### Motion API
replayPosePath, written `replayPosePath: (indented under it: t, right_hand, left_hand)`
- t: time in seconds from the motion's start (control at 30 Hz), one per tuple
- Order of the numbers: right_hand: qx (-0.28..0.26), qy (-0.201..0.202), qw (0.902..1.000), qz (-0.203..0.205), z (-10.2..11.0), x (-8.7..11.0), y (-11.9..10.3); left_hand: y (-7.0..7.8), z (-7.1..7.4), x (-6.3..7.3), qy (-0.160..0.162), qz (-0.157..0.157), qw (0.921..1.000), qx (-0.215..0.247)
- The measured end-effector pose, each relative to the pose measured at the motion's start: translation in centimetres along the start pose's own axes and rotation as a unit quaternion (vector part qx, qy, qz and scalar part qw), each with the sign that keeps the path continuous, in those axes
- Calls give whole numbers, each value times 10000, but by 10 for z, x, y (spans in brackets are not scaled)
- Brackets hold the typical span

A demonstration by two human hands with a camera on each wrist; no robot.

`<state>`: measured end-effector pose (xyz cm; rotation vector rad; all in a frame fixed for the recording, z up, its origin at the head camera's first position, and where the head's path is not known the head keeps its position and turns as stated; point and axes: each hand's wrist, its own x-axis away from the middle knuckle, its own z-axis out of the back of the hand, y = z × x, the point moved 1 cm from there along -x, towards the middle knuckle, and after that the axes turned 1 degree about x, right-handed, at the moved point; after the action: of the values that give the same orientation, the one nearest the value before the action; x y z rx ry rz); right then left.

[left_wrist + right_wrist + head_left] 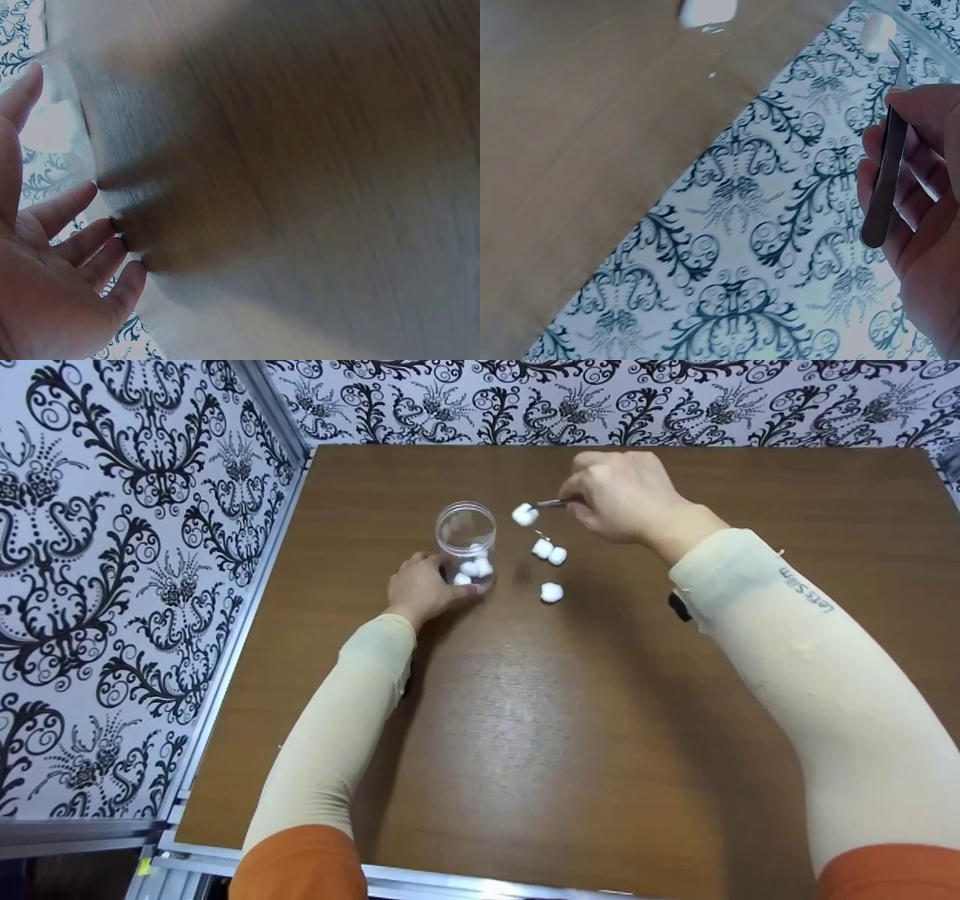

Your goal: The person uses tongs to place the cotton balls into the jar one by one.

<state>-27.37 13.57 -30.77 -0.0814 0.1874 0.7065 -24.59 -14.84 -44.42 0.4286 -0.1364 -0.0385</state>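
A clear plastic jar (466,529) with no lid on stands on the table, several white cotton balls (472,568) inside it. My left hand (427,589) holds the jar low down, between thumb and index finger; the other fingertips rest at the tabletop in the left wrist view. In my right hand (619,495) I grip metal tweezers (889,176) with a bent tip. Their tip pinches a cotton ball (525,514), held in the air to the right of the jar's rim.
Two cotton balls (550,552) lie side by side on the brown table (510,735), right of the jar. Another cotton ball (552,592) lies nearer me. Patterned wall panels (112,547) border the table at the left and back.
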Motion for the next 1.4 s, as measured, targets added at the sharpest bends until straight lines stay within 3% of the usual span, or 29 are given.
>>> replayPosePath:
  t: [0.2,0.43,0.9,1.17,1.4]
  right_hand:
    - [-179,208,9996,11,1,-15,-17]
    - [-287,267,9991,152,-13,-30,-33]
    - [-364,294,9984,325,-26,-31,-39]
    - [-348,206,9988,274,-19,-20,-31]
    - [-239,89,9994,217,-19,9,-9]
  left_hand:
    - [1,1,0,11,-41,10000,-76]
    - [0,0,0,34,-24,10000,-35]
    - [1,0,2,-8,42,10000,-34]
    - [1,-1,1,10,0,10000,-20]
    - [0,0,1,-19,-23,10000,1]
